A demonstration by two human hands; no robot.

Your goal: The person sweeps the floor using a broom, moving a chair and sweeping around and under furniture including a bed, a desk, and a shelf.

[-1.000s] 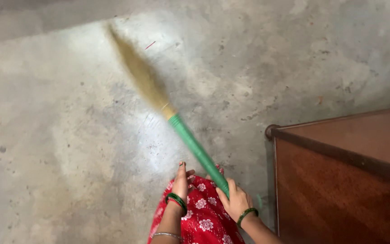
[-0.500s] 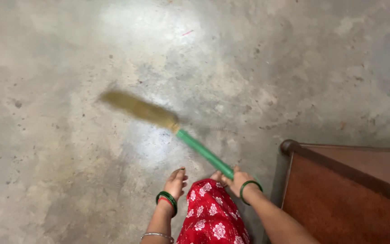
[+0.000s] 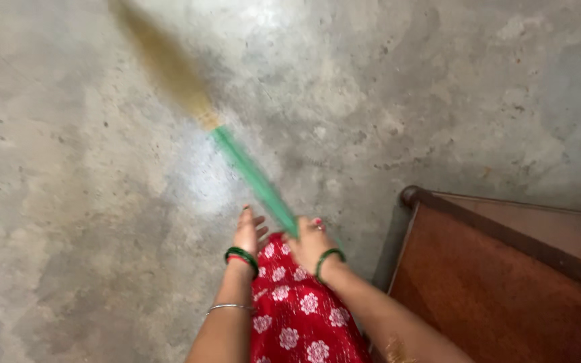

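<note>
**Broom mid-stroke across a concrete floor**

The right hand point(image 3: 311, 243) is wrapped around the lower end of the green handle point(image 3: 253, 180) of a grass broom point(image 3: 169, 67), fingers curled shut on it. The handle slants up and to the left from that grip, and the tan bristle head lies out over the concrete floor point(image 3: 68, 202) towards the upper left of the view, blurred by motion. Whether the bristle tips touch the floor cannot be told through the blur.

As to progress, the floor around the broom looks mottled and stained but carries no visible pile of dust or litter; only small dark specks and marks show, and it is hard to say which are dirt and which are part of the surface. Judging from that, no part of the floor reads as clearly finished or clearly untouched.

The left hand point(image 3: 247, 232) holds nothing. It rests flat, fingers together and pointing forward, on the knee under a red cloth with white flowers point(image 3: 290, 316), just beside the right hand. Both wrists wear green bangles, and the left forearm has a thin silver one.

To the right stands a piece of brown wooden furniture point(image 3: 506, 282), its rounded corner near the right forearm but apart from it.
</note>
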